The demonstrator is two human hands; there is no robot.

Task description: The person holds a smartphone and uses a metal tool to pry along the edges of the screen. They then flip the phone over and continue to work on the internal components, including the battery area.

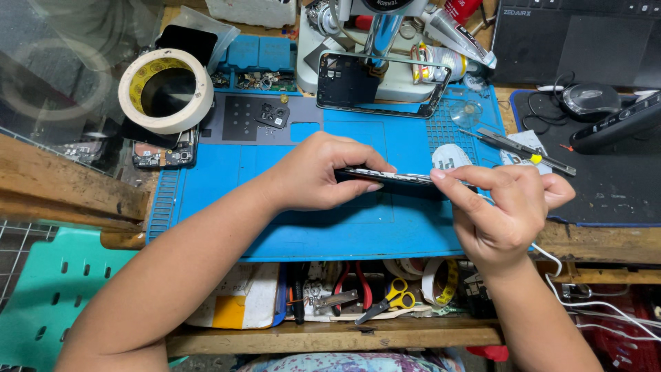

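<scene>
While it hovers edge-on above the blue silicone work mat [227, 179], the thin dark flat phone body [403, 178] is pinched by the left hand [317, 172] at one end, the right hand [506, 207] pinching the other.

Left hand [318, 173] curled, fingers [375, 186] pinching, right hand [506, 207] — fingertips pinched — forearms converging

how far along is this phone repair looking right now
Done, by the look of it: the phone is opened, since a bare phone frame lies under the microscope and small parts sit on the blue mat. In hand: the left hand holds a thin phone panel edge-on while the right hand pinches its end. Left: nothing looks reassembled yet.
</scene>
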